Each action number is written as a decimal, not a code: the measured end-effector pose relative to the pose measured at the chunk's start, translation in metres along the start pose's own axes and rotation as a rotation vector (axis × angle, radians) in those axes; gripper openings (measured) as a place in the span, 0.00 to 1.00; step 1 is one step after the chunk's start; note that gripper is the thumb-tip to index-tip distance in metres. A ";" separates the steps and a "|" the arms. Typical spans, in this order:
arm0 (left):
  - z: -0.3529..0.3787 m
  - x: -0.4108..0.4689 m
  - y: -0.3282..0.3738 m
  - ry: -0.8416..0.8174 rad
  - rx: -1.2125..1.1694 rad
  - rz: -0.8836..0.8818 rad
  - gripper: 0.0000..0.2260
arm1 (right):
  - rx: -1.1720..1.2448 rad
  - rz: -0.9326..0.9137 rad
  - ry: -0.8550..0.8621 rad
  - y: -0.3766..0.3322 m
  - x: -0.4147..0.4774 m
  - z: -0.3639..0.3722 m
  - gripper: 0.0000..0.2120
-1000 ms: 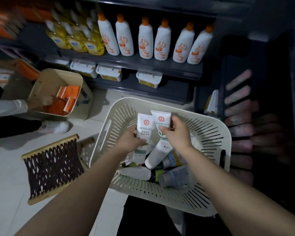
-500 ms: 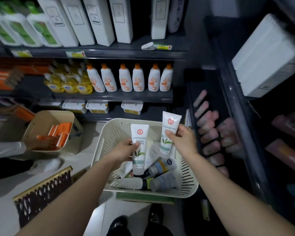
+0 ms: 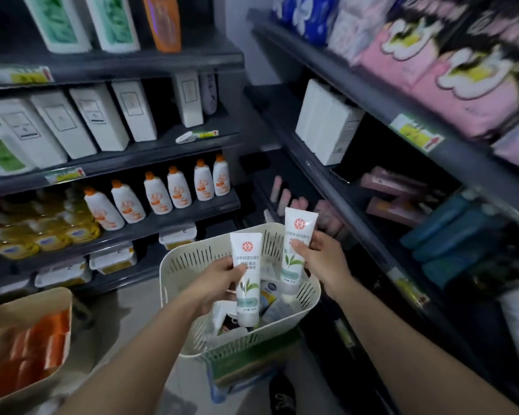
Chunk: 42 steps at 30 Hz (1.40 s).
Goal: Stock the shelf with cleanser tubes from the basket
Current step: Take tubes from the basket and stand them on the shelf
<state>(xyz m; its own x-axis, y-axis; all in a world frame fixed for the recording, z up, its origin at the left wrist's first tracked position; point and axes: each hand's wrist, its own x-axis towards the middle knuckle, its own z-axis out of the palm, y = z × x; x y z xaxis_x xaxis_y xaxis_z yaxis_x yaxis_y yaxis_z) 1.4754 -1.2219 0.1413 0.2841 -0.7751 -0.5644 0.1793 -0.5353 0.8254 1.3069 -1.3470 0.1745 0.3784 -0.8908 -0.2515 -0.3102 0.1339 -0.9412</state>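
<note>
Two cleanser tubes are hanging cap-down above the cream basket [image 3: 186, 262]. Your left hand [image 3: 219, 280] is pinching the left tube [image 3: 247, 283] around its middle. The right tube [image 3: 298, 235] is sitting slightly higher, your right hand [image 3: 324, 262] curling round it, near the dark shelf [image 3: 346, 194] on the right.

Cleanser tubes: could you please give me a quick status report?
Left hand grips left tube, right hand grips right tube. Both tubes above basket, not yet shelved. No obstruction seen.

orange-capped white bottles [image 3: 158, 194] | white boxes [image 3: 99, 118] | beige bin [image 3: 27, 310] holding orange packs [image 3: 42, 339] | pink packs [image 3: 468, 94] upper right
</note>
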 end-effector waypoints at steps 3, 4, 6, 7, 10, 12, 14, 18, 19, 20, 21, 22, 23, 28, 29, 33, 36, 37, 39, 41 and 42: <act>0.011 -0.014 0.005 -0.071 0.035 0.019 0.09 | 0.049 0.029 0.074 -0.001 -0.028 -0.018 0.04; 0.015 -0.018 0.007 -0.094 0.048 0.025 0.09 | 0.057 0.039 0.092 -0.004 -0.038 -0.024 0.04; 0.026 -0.027 0.010 -0.145 0.068 0.040 0.09 | 0.038 0.045 0.121 -0.004 -0.055 -0.040 0.05; 0.032 -0.031 0.012 -0.170 0.071 0.047 0.09 | 0.032 0.052 0.140 -0.002 -0.062 -0.047 0.06; 0.055 -0.044 0.019 -0.235 0.077 0.066 0.09 | 0.047 0.068 0.218 0.003 -0.083 -0.069 0.06; 0.074 -0.055 0.024 -0.282 0.090 0.091 0.09 | 0.049 0.077 0.264 0.006 -0.100 -0.085 0.06; 0.091 -0.065 0.027 -0.326 0.112 0.117 0.08 | 0.039 0.044 0.311 0.007 -0.119 -0.098 0.05; 0.130 -0.083 0.030 -0.416 0.167 0.164 0.09 | 0.008 0.011 0.410 0.009 -0.162 -0.134 0.03; 0.142 -0.090 0.030 -0.437 0.177 0.174 0.08 | 0.000 0.013 0.432 0.011 -0.174 -0.145 0.03; 0.154 -0.096 0.029 -0.454 0.184 0.185 0.07 | -0.006 0.010 0.453 0.013 -0.186 -0.155 0.03; 0.165 -0.102 0.028 -0.478 0.190 0.196 0.07 | -0.008 0.010 0.472 0.014 -0.199 -0.164 0.02; 0.178 -0.109 0.026 -0.505 0.197 0.210 0.06 | -0.003 0.006 0.489 0.015 -0.213 -0.173 0.02; 0.189 -0.117 0.024 -0.532 0.208 0.223 0.06 | 0.002 0.004 0.507 0.017 -0.227 -0.182 0.02; 0.247 -0.166 0.012 -0.619 0.259 0.265 0.06 | -0.027 -0.006 0.605 0.023 -0.303 -0.228 0.03; 0.259 -0.177 0.009 -0.637 0.263 0.264 0.06 | -0.027 -0.002 0.622 0.025 -0.319 -0.237 0.03; 0.298 -0.218 -0.001 -0.699 0.305 0.304 0.06 | -0.049 -0.010 0.693 0.033 -0.377 -0.267 0.02; 0.323 -0.245 -0.010 -0.746 0.329 0.334 0.06 | -0.071 -0.008 0.741 0.040 -0.417 -0.284 0.04; 0.331 -0.254 -0.013 -0.767 0.332 0.343 0.06 | -0.074 -0.012 0.751 0.043 -0.430 -0.290 0.05; 0.346 -0.272 -0.019 -0.811 0.351 0.374 0.06 | -0.062 -0.027 0.771 0.047 -0.454 -0.299 0.02; 0.360 -0.290 -0.024 -0.848 0.378 0.415 0.07 | -0.048 -0.048 0.793 0.051 -0.477 -0.308 0.03; 0.367 -0.299 -0.026 -0.863 0.385 0.433 0.07 | -0.051 -0.055 0.800 0.053 -0.489 -0.312 0.04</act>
<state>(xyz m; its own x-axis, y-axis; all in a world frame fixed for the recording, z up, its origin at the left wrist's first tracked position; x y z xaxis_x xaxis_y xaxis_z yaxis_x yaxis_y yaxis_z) 1.0398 -1.0989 0.2837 -0.5456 -0.8220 -0.1631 -0.1335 -0.1068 0.9853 0.8334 -1.0397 0.3182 -0.3391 -0.9394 0.0507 -0.3557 0.0782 -0.9313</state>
